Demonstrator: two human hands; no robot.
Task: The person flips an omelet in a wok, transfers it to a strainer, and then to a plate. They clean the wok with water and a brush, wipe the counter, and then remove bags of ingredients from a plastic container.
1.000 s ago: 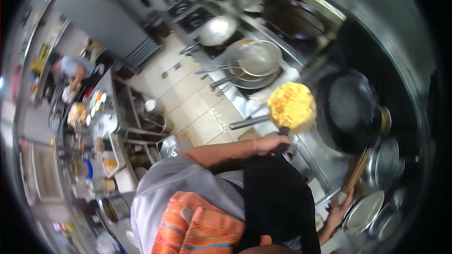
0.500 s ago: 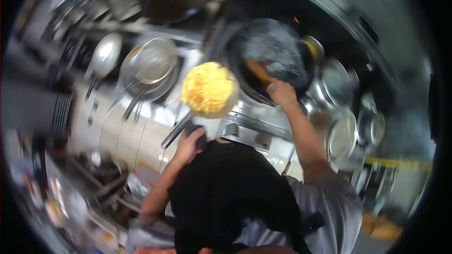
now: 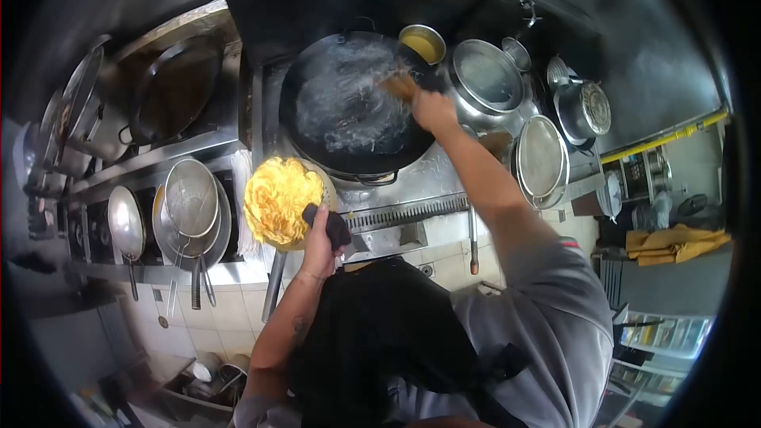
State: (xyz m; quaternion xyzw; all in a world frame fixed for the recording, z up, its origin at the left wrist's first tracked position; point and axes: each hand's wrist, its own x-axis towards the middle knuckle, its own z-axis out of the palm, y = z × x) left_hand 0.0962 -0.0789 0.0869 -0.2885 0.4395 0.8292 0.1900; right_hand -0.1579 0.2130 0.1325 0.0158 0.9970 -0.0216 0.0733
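My right hand (image 3: 435, 112) is closed around a bamboo wok brush (image 3: 400, 85), its far end inside the big black wok (image 3: 384, 165). Pale, foamy liquid swirls across the bottom of that wok. In my left hand (image 3: 319, 247) is a dark folded cloth (image 3: 338, 230), held just in front of the stove edge. Beside this hand, a heap of fluffy yellow cooked egg (image 3: 281, 200) rests on a round pan or strainer. Its long dark handle (image 3: 274, 285) points toward me, apart from my fingers.
A bowl of yellow liquid (image 3: 423, 44) stands behind the wok, with a metal pot (image 3: 487, 75) to its right. Strainers (image 3: 541, 157) lie at the right. On the left burners sit a mesh strainer (image 3: 190, 196), a small pan (image 3: 127, 223) and another wok (image 3: 176, 91).
The view has turned and sharpened, placing the wok further left in the picture. The brush has moved from the wok's near left to its right side. My left hand still holds the cloth.
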